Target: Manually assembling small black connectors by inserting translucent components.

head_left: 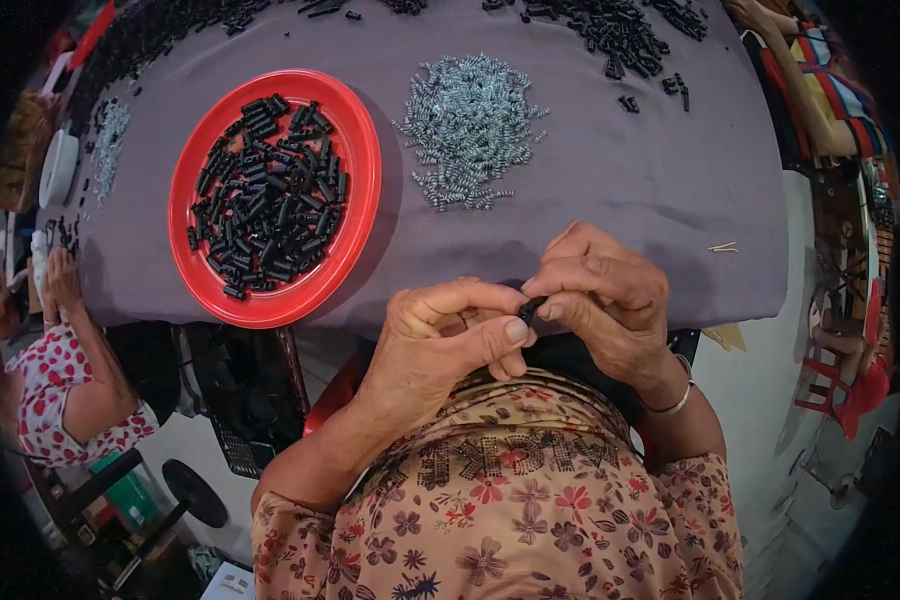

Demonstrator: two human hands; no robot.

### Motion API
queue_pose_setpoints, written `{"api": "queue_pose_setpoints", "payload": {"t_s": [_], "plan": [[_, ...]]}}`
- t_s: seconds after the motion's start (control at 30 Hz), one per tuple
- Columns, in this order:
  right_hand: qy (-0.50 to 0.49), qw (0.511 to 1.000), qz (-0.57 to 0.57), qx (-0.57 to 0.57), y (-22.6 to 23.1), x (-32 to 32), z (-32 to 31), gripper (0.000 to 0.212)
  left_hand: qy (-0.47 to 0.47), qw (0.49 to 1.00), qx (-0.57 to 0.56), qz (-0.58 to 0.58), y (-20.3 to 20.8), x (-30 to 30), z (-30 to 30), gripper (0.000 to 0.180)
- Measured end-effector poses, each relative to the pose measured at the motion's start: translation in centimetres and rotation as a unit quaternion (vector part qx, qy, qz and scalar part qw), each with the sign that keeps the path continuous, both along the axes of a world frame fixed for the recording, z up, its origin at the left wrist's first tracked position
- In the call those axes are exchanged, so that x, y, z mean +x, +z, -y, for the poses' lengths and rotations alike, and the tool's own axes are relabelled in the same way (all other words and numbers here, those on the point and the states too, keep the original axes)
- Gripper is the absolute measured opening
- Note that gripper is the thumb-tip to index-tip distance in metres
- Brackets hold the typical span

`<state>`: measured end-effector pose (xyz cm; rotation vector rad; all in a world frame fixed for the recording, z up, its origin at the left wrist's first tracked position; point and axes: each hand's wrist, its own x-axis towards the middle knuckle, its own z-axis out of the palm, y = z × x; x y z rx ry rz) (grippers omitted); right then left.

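Observation:
Just in front of my body, at the near edge of the table, my left hand and my right hand meet. Between the fingertips of both is a small black plastic part, mostly covered by the fingers. Left thumb and forefinger pinch it from one side, the right thumb and fingers from the other. Ahead of the hands lies a loose heap of small silver coil springs. To their left stands a round red tray holding many short black tubular parts.
Grey cloth covers the table. More black parts lie heaped along the far side. Two thin light sticks rest near the right edge. Another person's arm is at the left, and another person sits at far right.

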<state>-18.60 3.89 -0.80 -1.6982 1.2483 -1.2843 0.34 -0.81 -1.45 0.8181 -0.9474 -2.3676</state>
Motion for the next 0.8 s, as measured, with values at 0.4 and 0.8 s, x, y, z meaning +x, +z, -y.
{"api": "queue_pose_setpoints", "payload": {"t_s": [0.4,0.8], "plan": [[0.038,0.996,0.067,0.048,-0.2,-1.2,-0.1,0.013,-0.014,1.0,0.009,0.016,0.4,0.1,0.0,0.017],[0.013,0.997,0.069,0.032,-0.2,-0.6,-0.1,0.013,-0.027,0.998,0.031,-0.036,0.0,0.2,0.2,0.018]]}}
